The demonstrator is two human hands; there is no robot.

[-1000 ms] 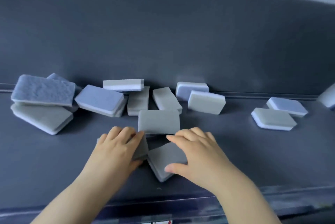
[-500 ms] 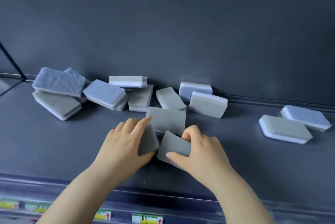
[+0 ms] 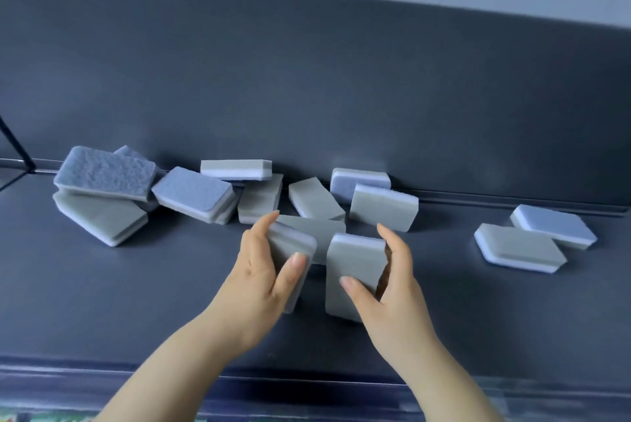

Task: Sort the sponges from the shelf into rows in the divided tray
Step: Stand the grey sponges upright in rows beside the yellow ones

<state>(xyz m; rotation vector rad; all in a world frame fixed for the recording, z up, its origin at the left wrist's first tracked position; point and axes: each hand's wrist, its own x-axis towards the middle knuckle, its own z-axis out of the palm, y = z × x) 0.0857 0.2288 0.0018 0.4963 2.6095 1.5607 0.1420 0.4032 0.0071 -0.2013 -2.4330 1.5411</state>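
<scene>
Several grey-and-blue sponges lie scattered on a dark shelf (image 3: 136,302). My left hand (image 3: 263,271) grips one grey sponge (image 3: 290,244), tilted and lifted off the shelf. My right hand (image 3: 386,288) grips another grey sponge (image 3: 353,268), held upright with its pale blue edge on top. A third grey sponge (image 3: 321,227) lies flat just behind both hands. The divided tray is not in view.
A pile of sponges (image 3: 102,193) sits at the left; two more sponges (image 3: 519,247) lie at the right. The shelf's dark back wall (image 3: 307,80) rises behind them. A thin black rod (image 3: 17,145) stands at the far left. The shelf's front lip (image 3: 102,374) runs below my arms.
Both hands closed on a grey sponge each and raised them off the shelf, turning them upright. The view has tilted upward a little.
</scene>
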